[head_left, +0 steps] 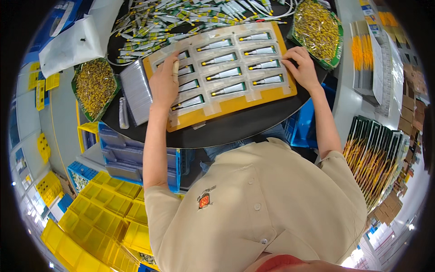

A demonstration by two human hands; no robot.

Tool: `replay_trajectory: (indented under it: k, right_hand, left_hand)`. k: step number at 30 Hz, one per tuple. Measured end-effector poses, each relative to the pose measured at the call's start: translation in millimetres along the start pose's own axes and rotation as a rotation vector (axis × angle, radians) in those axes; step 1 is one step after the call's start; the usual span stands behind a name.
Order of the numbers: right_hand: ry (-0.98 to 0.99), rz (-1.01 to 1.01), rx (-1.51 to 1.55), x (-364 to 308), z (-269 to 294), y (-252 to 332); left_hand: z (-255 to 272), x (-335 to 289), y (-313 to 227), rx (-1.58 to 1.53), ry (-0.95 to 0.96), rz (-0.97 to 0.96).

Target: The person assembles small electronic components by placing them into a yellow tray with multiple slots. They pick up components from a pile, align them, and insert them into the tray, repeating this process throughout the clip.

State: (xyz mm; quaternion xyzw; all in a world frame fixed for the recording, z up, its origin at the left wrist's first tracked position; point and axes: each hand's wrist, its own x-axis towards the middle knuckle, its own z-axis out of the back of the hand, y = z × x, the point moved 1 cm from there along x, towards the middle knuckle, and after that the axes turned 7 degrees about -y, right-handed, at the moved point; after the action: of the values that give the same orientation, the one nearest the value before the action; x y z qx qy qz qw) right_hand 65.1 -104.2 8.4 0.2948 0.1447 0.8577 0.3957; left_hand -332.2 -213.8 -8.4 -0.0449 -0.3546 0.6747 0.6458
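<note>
The left hand [164, 84] is held half open over the left side of the yellow board [231, 107], the right hand [300, 65] loosely curled at its right edge; whether anything is gripped cannot be told. Small tubes [224, 73] are set in rows on the board, on the black tabletop [244, 120].

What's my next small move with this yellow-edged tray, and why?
Perhaps lift the left hand off the yellow-edged tray: it partly hides the left column, while the other columns show tubes in place.
</note>
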Motion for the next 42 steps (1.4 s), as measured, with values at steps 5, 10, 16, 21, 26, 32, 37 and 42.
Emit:
replay_trajectory:
  k: [5, 10, 16, 21, 26, 32, 37, 42]
  right_hand:
    - [-0.095, 0.036, 0.099, 9.5, -7.7, 46.5]
    - [0.068, 0.242, 0.231, 10.7, -47.3, 88.4]
    - [0.171, 0.312, 0.173, 16.5, -61.1, 94.6]
    - [-0.228, -0.094, -0.418, 11.2, 64.3, -48.5]
    - [-0.001, -0.76, -1.336, -70.7, 254.0, -315.2]
    - [-0.006, -0.899, -1.1, -121.6, 286.3, -364.7]
    - [0.063, -1.065, -0.455, -103.2, 330.1, -334.9]
    - [-0.661, -0.603, -0.811, -81.4, 310.3, -188.7]
  left_hand:
    - [4.0, -6.1, 1.6, -0.053, -0.041, 0.149]
    - [24.8, -1.2, 1.4, -0.052, -0.11, 0.087]
    - [105.2, 3.8, 72.9, 0.032, -0.674, 0.264]
    - [180.8, 18.9, 172.7, 0.453, -0.899, 0.263]
    - [226.2, 36.1, 279.3, 0.675, -0.69, 0.487]
    - [222.9, 31.1, 334.2, 0.731, -0.32, 0.514]
    - [196.7, 4.9, 285.8, 0.764, -0.556, 0.285]
    - [186.1, -31.3, 208.7, 0.495, -0.717, 0.306]
